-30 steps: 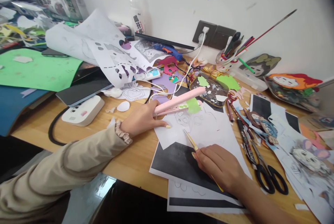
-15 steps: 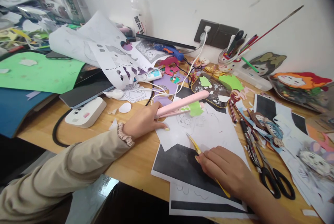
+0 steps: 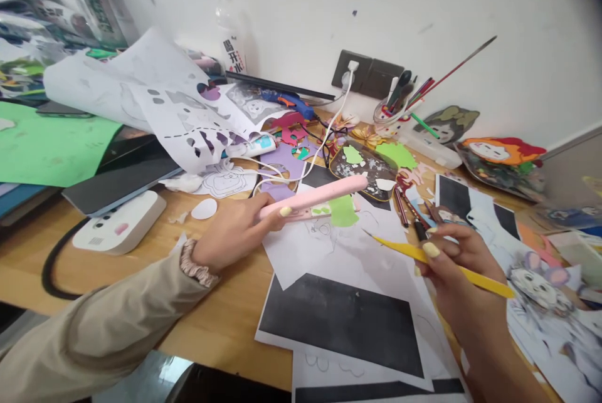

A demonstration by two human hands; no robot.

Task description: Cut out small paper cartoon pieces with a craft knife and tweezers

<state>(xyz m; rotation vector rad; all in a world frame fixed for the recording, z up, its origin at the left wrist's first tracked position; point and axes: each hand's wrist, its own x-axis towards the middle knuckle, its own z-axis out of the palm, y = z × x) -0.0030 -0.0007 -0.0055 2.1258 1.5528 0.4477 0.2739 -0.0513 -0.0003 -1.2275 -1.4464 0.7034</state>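
Note:
My left hand (image 3: 237, 227) is closed around the near end of a pink hair straightener (image 3: 324, 193), its thumb along the side. A light green paper piece (image 3: 344, 212) sticks out from between the straightener's arms, with a smaller green bit beside it. Beneath lies a white sheet with faint pencil drawings (image 3: 310, 252). My right hand (image 3: 463, 271) is off to the right, raised over the papers. Between its thumb and fingers it grips yellow tweezers (image 3: 399, 246), whose grey tip points left, short of the green piece.
A white cable (image 3: 341, 105) runs from the wall socket across the desk. Black-and-white sheets (image 3: 343, 321) lie in front. A dark tray (image 3: 362, 168) with paper scraps stands behind the straightener. A white box-like device (image 3: 120, 221) sits left; a pen cup (image 3: 392, 118) stands back right.
My right hand has lifted and moved right with the tweezers, turning so the fingers show. My left thumb has come up onto the straightener. The whole view has shifted a little.

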